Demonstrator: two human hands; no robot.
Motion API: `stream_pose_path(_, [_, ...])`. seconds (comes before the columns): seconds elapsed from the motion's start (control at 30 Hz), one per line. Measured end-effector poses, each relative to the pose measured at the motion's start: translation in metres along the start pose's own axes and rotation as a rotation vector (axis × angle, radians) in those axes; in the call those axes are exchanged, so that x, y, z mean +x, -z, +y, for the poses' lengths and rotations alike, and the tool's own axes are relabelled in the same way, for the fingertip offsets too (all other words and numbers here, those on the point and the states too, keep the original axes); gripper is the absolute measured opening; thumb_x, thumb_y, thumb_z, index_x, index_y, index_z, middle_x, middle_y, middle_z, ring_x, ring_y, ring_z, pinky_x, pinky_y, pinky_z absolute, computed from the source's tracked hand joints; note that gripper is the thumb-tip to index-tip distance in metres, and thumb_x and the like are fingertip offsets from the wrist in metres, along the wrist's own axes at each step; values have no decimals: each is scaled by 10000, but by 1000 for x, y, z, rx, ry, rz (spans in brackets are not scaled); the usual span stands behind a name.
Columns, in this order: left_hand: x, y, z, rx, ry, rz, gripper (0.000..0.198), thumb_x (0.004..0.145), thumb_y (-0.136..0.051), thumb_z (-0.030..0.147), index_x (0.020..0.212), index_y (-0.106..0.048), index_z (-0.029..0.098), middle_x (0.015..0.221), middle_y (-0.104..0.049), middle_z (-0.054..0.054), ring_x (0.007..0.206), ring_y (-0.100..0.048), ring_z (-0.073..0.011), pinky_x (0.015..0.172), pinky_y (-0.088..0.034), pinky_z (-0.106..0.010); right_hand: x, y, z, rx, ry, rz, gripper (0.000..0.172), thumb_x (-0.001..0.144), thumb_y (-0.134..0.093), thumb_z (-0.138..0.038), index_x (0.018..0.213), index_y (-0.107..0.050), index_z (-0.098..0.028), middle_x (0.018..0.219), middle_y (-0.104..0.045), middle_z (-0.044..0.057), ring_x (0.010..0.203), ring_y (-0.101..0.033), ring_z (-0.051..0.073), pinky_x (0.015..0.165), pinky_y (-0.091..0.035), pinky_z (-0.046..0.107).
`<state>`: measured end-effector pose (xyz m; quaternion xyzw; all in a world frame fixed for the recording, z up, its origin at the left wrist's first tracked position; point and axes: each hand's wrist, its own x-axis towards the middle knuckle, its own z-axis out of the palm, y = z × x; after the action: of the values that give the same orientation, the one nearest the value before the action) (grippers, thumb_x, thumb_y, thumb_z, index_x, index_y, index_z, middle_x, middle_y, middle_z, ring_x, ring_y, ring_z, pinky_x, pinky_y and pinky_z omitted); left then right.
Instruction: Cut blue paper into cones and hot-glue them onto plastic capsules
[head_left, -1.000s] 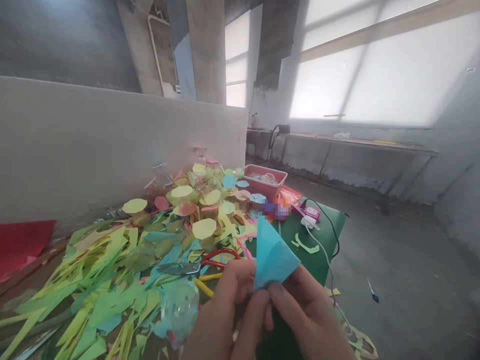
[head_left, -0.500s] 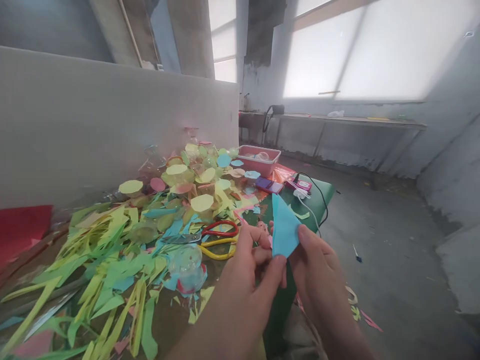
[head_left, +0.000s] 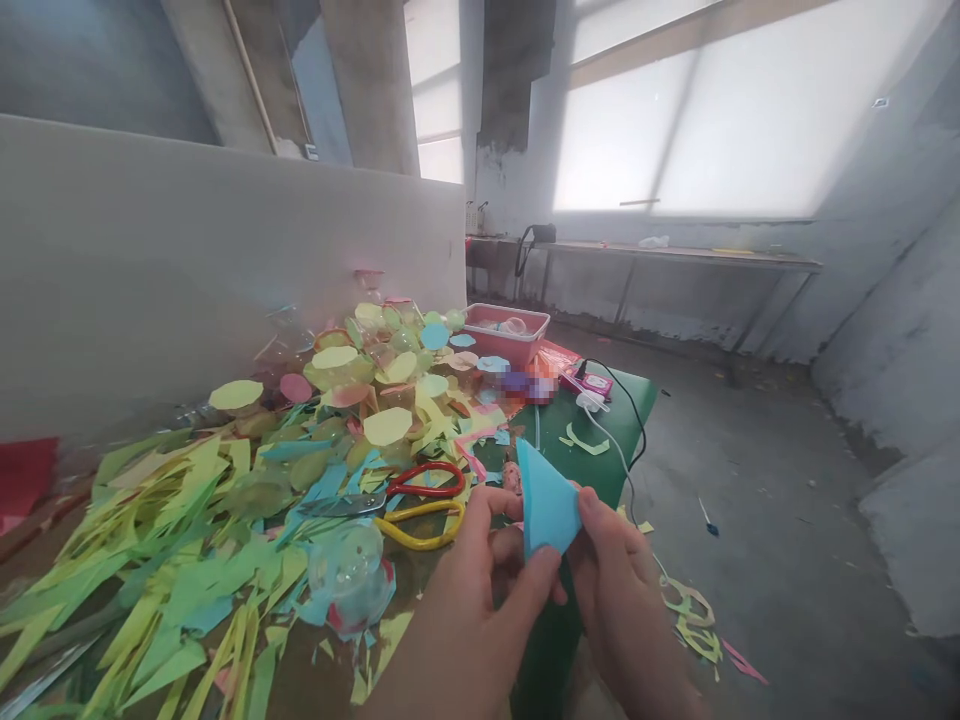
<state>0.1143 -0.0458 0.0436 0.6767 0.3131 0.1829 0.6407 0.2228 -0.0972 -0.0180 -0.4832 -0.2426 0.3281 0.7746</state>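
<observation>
A folded piece of light blue paper [head_left: 547,505], roughly triangular, is held up between my two hands over the table's near right edge. My left hand [head_left: 499,570] pinches its lower left side, thumb in front and fingers behind. The fingertips of my right hand [head_left: 611,550] grip its right corner. Left of my hands lie scissors [head_left: 424,500] with one red and one yellow handle, resting on paper scraps. A clear plastic cup-like piece [head_left: 351,575] with a red rim sits just in front of the scissors.
Green and yellow paper strips [head_left: 187,540] cover the table's left side. Behind them are several clear plastic pieces topped with paper discs [head_left: 388,427]. A pink bin [head_left: 510,335] stands at the back. Cables run over the green table edge [head_left: 634,395]; paper scraps [head_left: 697,620] lie on the floor.
The view has tilted up slightly and shifted, so the table appears lower and further left. Both hands still hold the blue paper, its right corner now more covered by my right fingers.
</observation>
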Motion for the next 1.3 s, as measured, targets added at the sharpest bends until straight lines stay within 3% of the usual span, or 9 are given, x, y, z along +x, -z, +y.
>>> stream_pose_path(0.17, [1, 9, 2, 115, -33, 28, 214, 896, -466, 421, 849, -565, 238, 745, -617, 15, 776, -574, -174, 728, -402, -277, 0, 2, 2, -113, 82, -97, 373, 918, -505, -484, 688, -588, -202, 674, -524, -17, 635, -500, 137, 604, -453, 236])
stream_pose_path(0.27, [1, 17, 3, 221, -83, 66, 240, 872, -493, 448, 783, -578, 242, 756, -588, 22, 727, -541, -161, 646, -404, -245, 0, 1, -3, -256, 127, -70, 373, 913, -493, -497, 742, -650, -205, 767, -612, 9, 771, -576, 175, 688, -469, 251])
stream_pose_path(0.37, [2, 30, 8, 317, -145, 243, 280, 832, -533, 477, 692, -549, 236, 671, -512, 34, 630, -486, -145, 531, -361, -220, 1, 1, -9, -362, 139, 32, 382, 918, -459, -504, 871, -709, -220, 905, -694, 31, 894, -630, 217, 734, -491, 267])
stream_pose_path(0.5, [1, 58, 22, 414, -189, 491, 306, 753, -583, 540, 669, -549, 247, 617, -500, 46, 577, -478, -141, 507, -350, -221, 6, 7, -11, -523, 215, 119, 397, 936, -412, -482, 868, -716, -236, 905, -714, 27, 818, -655, 199, 670, -513, 251])
stream_pose_path(0.7, [-5, 91, 41, 455, -163, 705, 309, 738, -566, 582, 817, -616, 287, 720, -632, 27, 657, -561, -185, 584, -411, -274, 13, 17, -1, -875, 467, -25, 268, 946, -436, -365, 1068, -650, -259, 1096, -652, 53, 956, -630, 193, 748, -536, 268])
stream_pose_path(0.9, [-3, 102, 42, 386, -215, 687, 283, 734, -586, 548, 865, -618, 298, 855, -703, 11, 762, -639, -226, 660, -466, -309, 23, -24, 8, -1168, 753, -462, 210, 965, -435, -192, 993, -642, -215, 942, -697, 43, 874, -632, 202, 802, -498, 340])
stream_pose_path(1.03, [2, 109, 36, 390, -265, 619, 277, 739, -589, 511, 881, -632, 277, 862, -703, 1, 768, -633, -221, 668, -480, -304, 43, -69, 28, -1526, 684, -724, 255, 897, -502, -87, 1101, -638, -155, 1056, -681, 107, 1020, -589, 278, 837, -480, 389])
stream_pose_path(1.13, [6, 117, 30, 435, -282, 580, 259, 764, -579, 487, 868, -631, 255, 812, -677, -7, 745, -615, -206, 663, -478, -293, 58, -88, 49, -1629, 597, -773, 222, 863, -556, -114, 1057, -662, -96, 1058, -673, 174, 993, -597, 308, 822, -491, 417])
stream_pose_path(1.3, [14, 132, 18, 473, -248, 567, 250, 793, -563, 469, 888, -615, 243, 808, -674, -11, 700, -603, -184, 648, -460, -287, 69, -90, 69, -1627, 601, -744, 195, 857, -596, -180, 1026, -672, -119, 1053, -665, 166, 981, -592, 300, 827, -491, 413])
